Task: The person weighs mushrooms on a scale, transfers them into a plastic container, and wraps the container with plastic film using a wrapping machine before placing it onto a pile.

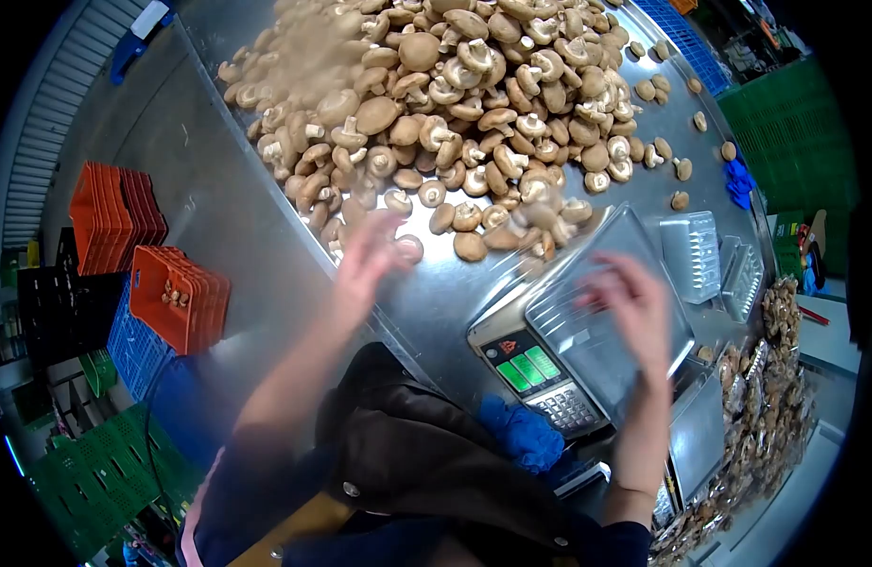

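A large heap of brown mushrooms (474, 104) covers the upper part of the metal table (426, 302). My left hand (368, 257), smeared by motion, is at the heap's near edge beside a few loose mushrooms; whether it holds anything is hidden by the blur. My right hand (623, 298) is over a clear plastic tray (587, 345) on the scale (540, 369), also blurred, and its fingers are hard to make out. The scale has green displays and a keypad. Between the tray and the heap some mushrooms (546, 219) look smeared.
More clear trays (691, 255) lie right of the scale. A blue crumpled item (523, 433) is near the scale's front. Bagged mushrooms (762, 416) fill the right side. Orange crates (179, 293) stand at left, past the table edge. Loose mushrooms (680, 168) dot the table's right.
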`<action>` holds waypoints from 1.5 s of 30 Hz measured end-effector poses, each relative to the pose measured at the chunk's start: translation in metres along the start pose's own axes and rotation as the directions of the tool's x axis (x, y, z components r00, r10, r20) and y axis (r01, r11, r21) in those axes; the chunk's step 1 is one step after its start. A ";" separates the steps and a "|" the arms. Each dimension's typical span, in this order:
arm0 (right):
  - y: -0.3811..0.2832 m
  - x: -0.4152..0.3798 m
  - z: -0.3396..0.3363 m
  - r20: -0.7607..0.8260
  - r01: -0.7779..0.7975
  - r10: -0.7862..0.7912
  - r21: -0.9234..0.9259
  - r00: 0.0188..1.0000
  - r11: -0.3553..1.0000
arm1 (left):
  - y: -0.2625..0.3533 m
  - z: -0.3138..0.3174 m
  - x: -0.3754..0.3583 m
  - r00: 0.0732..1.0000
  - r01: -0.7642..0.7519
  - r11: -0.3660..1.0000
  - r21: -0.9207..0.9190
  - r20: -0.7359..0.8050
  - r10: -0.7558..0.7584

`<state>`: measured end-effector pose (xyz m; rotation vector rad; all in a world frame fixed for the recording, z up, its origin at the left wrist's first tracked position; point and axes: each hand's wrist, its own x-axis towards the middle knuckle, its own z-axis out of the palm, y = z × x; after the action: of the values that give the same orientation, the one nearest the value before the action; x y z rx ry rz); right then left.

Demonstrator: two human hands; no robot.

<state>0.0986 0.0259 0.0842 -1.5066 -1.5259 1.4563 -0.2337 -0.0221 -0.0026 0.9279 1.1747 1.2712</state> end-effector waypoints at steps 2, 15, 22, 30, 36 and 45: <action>0.003 0.007 0.054 0.320 -0.206 0.194 0.001 0.927 0.979 | 0.002 0.010 -0.015 0.896 0.377 0.918 -0.124 0.300 -0.328; 0.095 -0.034 0.168 0.056 -0.167 0.215 -0.455 0.975 0.875 | -0.035 -0.042 -0.048 0.403 0.896 0.357 -0.263 0.145 -0.904; 0.083 0.016 0.173 -0.246 -0.367 0.310 -0.236 0.918 0.900 | -0.057 -0.030 0.015 0.520 0.819 0.465 -0.337 0.091 -0.849; 0.084 0.138 0.143 -0.570 -0.320 0.163 -0.187 0.805 0.929 | -0.091 0.020 0.114 0.805 0.548 0.790 -0.274 -0.084 -0.587; 0.109 0.159 0.153 -0.689 -0.245 0.102 -0.113 0.717 0.963 | -0.115 0.032 0.120 0.885 0.373 0.900 -0.224 -0.203 -0.418; 0.096 0.115 0.169 -0.713 0.057 0.140 0.244 0.687 0.968 | -0.074 0.025 0.078 0.923 0.314 0.926 -0.208 -0.162 -0.349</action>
<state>-0.0491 0.0603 -0.0830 -1.6771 -0.7847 0.8310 -0.1996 0.0490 -0.0795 0.4519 1.2853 1.1825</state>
